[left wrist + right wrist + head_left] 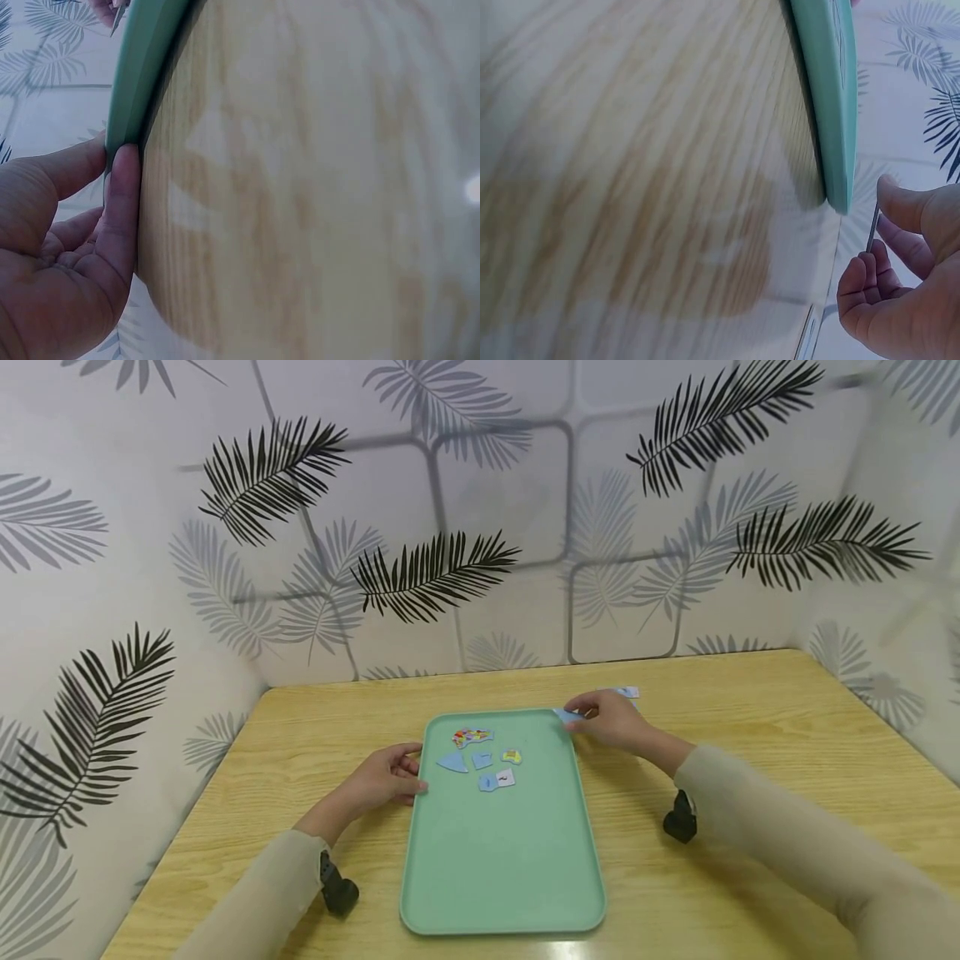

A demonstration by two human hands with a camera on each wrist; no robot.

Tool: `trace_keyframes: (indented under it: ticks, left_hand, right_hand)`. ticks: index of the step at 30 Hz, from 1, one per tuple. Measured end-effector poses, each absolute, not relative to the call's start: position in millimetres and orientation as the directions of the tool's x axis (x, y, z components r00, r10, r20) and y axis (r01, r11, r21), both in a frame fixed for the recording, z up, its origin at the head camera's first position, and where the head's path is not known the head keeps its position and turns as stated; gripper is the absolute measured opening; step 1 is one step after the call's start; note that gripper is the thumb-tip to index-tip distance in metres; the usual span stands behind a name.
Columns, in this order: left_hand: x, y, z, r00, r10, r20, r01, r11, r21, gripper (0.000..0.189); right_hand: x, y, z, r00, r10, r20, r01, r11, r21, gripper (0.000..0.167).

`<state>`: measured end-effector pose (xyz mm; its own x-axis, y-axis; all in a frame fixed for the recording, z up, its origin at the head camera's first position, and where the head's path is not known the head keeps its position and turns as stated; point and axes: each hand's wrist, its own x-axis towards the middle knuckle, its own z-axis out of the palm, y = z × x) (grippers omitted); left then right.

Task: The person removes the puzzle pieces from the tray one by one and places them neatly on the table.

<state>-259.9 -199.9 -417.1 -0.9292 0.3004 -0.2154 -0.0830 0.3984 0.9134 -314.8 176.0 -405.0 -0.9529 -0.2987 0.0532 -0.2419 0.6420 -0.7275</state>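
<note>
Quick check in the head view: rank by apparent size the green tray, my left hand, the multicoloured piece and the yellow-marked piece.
Largest to smallest:
1. Green tray
2. Left hand
3. Multicoloured piece
4. Yellow-marked piece

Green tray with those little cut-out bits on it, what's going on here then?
A person's left hand holds the left edge of the green tray, while their right hand pinches a flat pale blue piece at its far right corner. Toward the tray's far end lie a multicoloured piece, a yellowish piece and several mostly blue pieces. Past the right hand, more shows on the table.
</note>
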Motion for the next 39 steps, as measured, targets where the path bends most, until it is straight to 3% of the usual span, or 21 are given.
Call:
trace_keyframes:
  ticks: [15, 39]
  left_hand:
    - [-263.6, -199.5, -418.6, -0.925, 0.314, -0.215, -0.081, 0.389, 0.917, 0.069]
    - [-265.1, -200.8, -421.8, -0.925, 0.298, -0.237, -0.106, 0.396, 0.912, 0.070]
  right_hand:
    - [-312.2, 219.7, -407.0, -0.954, -0.287, 0.084, -0.271, 0.709, -0.651, 0.029]
    - [-326.4, 266.5, -421.7, -0.918, -0.392, 0.055, -0.320, 0.654, -0.686, 0.031]
